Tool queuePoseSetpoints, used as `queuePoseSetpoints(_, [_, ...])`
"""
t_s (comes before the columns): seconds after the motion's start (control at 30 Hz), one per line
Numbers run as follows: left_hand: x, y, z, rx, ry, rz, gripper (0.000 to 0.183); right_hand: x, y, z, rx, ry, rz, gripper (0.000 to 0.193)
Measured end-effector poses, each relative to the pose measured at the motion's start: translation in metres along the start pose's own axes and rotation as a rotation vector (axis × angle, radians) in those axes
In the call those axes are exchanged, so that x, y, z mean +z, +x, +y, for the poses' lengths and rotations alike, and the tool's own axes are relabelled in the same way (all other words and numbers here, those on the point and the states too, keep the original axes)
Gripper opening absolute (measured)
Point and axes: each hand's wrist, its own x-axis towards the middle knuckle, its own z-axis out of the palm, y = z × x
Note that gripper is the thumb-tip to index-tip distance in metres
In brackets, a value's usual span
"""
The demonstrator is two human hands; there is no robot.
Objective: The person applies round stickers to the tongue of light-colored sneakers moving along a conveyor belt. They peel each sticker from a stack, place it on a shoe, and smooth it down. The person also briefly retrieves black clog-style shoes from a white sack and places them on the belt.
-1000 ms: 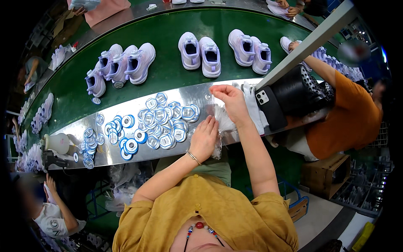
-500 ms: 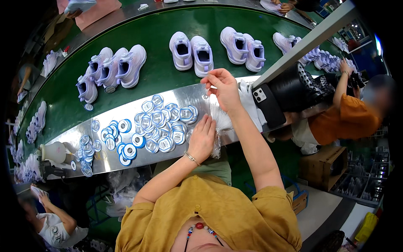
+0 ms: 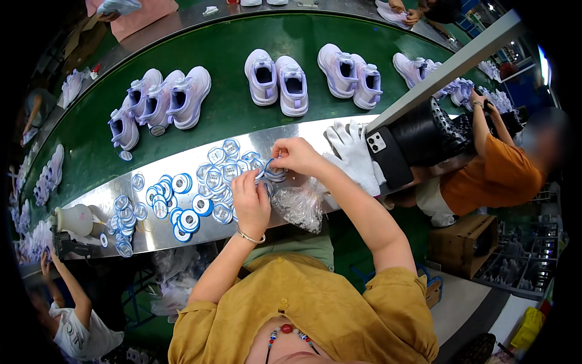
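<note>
Round blue-and-white tags (image 3: 213, 178) lie heaped on the metal ledge in front of me. My left hand (image 3: 251, 199) rests over the right part of this heap, its fingers stretched forward and touching tags. Just beyond it, my right hand (image 3: 298, 156) pinches a round tag at the heap's right edge; the fingers partly cover it. Below my right wrist lies a crumpled clear plastic bag (image 3: 299, 205) with small pale bits inside. Pale lilac sneakers (image 3: 292, 91) stand on the green belt beyond both hands.
White gloves (image 3: 351, 155), a black phone (image 3: 388, 156) and a black cylindrical part (image 3: 427, 130) sit to my right under a slanted metal bar (image 3: 448, 60). A smaller tag pile (image 3: 124, 221) and a white tape roll (image 3: 76, 220) lie left. A co-worker in orange (image 3: 494, 176) works at right.
My right hand has drawn back from the sneakers to the tag heap. My left hand has shifted left off the plastic bag onto the tags, uncovering the bag and gloves.
</note>
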Motion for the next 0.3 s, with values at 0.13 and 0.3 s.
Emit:
queuePoseSetpoints(0.13, [0.003, 0.013, -0.004, -0.038, -0.022, -0.036, 0.026, -0.005, 0.0, 0.014, 0.163, 0.336, -0.051, 0.021])
queuePoseSetpoints(0.3, [0.007, 0.021, -0.007, -0.014, 0.019, -0.056, 0.027, 0.003, -0.008, 0.011, 0.054, -0.217, 0.203, 0.024])
